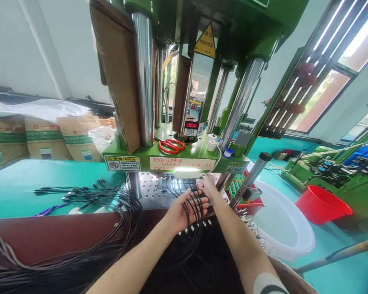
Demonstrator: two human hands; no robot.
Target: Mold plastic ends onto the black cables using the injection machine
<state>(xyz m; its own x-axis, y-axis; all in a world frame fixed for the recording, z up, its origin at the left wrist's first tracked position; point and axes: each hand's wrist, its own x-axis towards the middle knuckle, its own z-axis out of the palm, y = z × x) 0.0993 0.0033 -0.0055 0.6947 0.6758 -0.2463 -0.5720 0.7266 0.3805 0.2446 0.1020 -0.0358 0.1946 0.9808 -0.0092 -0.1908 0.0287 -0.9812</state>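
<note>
My left hand is palm up with its fingers curled around several black cables, which run from the metal mould plate down across the palm. Small metal connector ends dangle just below that hand. Beyond it, my right hand reaches under the lit front edge of the green press. Its fingers are bent closed near the far ends of the cables, and what lies between them is hidden.
Red-handled scissors lie on the press ledge. More black cables spread over the table at left. A button panel, a white tub and a red bucket stand to the right. Paper sacks line the back left.
</note>
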